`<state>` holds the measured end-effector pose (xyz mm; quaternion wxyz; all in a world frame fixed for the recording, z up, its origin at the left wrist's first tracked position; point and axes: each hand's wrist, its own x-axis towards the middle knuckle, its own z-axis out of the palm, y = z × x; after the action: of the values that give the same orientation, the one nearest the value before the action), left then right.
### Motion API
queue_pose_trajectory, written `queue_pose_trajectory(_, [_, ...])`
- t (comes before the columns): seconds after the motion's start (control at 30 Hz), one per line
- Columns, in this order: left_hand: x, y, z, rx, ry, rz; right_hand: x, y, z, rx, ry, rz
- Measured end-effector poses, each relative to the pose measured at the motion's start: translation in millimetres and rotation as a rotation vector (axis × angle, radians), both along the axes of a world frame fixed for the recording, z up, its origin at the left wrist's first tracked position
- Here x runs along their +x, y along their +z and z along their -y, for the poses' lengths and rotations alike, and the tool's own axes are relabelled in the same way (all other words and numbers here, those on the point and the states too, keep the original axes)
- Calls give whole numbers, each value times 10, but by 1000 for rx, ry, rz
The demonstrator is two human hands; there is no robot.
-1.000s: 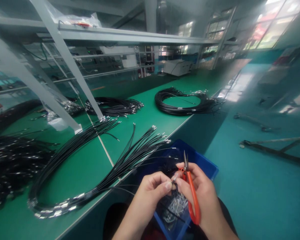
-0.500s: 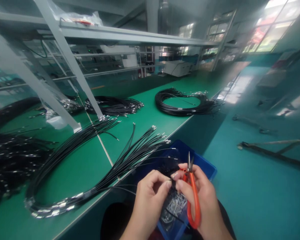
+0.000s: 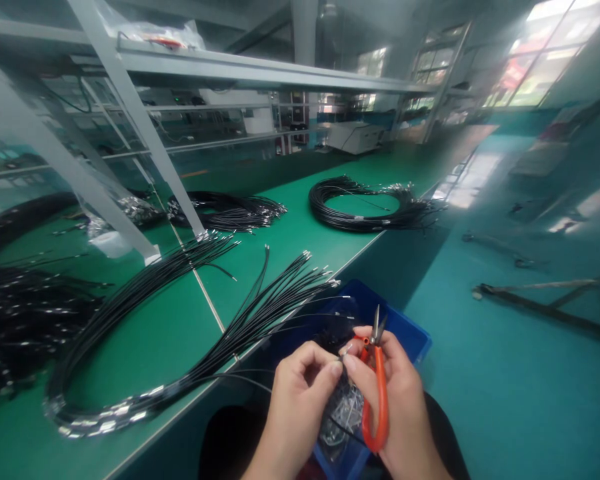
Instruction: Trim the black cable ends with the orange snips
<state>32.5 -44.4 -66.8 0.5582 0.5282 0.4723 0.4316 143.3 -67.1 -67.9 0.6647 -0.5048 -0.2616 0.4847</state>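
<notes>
My left hand [image 3: 303,387] pinches the end of a thin black cable [image 3: 247,379] that runs over from the bundle on the bench. In my right hand [image 3: 397,380] are scissors with orange handles [image 3: 380,393], their short blades pointing up and slightly parted. My right thumb and forefinger meet the cable end at my left fingertips; the small piece between them is mostly hidden. A large curved bundle of black cables [image 3: 260,313] with silvery tips lies at the bench edge on the left. Below my hands is a blue bin [image 3: 415,333] with pale scraps [image 3: 347,407] in it.
The green bench [image 3: 290,240] carries a coiled cable bundle [image 3: 350,220] farther back and another bundle [image 3: 230,212] beside the shelf post [image 3: 140,120]. More black cables [image 3: 35,320] lie at far left. A metal stand leg [image 3: 545,310] rests on the floor at right.
My right hand and the scissors have shifted slightly left, with the right thumb closer to the left fingertips. My left hand stays almost in place.
</notes>
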Motion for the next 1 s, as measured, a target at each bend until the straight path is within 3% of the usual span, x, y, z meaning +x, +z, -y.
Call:
queue_pose_trajectory(0.17, [26,28,34,25,36,-68,7,-69,-7,4,-10,168])
queue_pose_trajectory(0.37, [10,9,32,19,72,-33,-67,-169,73,29,-231,689])
queue_pose_trajectory(0.43, [-34,-2,-8,-15,67,44,-94,-163,118,65,-231,760])
queue_pose_trajectory(0.53, [-121,5,-81,-83,5,157,-31,-148,150,107,-46,568])
queue_pose_trajectory(0.67, [-201,47,-140,-189,-89,312,237,-103,91,37,454,143])
queue_pose_trajectory(0.77, [-211,76,-156,-228,-152,392,416,-20,54,-61,807,-56])
queue_pose_trajectory(0.83, [-206,90,-161,-246,-188,418,475,38,64,-110,896,-81])
queue_pose_trajectory(1.0, [-194,102,-160,-254,-230,411,474,18,116,-140,876,-152])
